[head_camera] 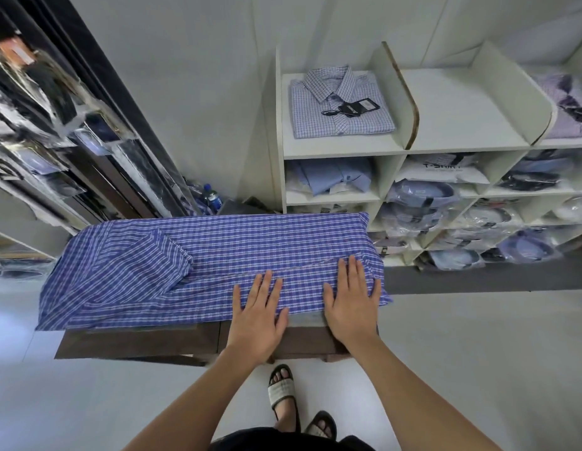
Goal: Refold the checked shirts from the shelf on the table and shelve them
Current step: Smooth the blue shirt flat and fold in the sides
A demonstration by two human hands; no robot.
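A blue and white checked shirt [237,245] lies spread across the dark wooden table [139,341], one sleeve folded over its left half. My left hand [260,314] rests flat on the shirt's near edge, fingers apart. My right hand [351,301] presses flat on the shirt's right end, fingers apart. Neither hand grips the cloth. On the top of the white shelf unit [462,125] lies a folded light checked shirt [340,102] with a dark tag on it.
The shelf's lower compartments hold several bagged shirts [419,196]. The top middle bay is bare; a lilac shirt [569,105] lies in the right bay. A rack of wrapped clothes [55,125] stands at left, a water bottle [212,198] behind the table. My sandalled feet [283,392] stand below.
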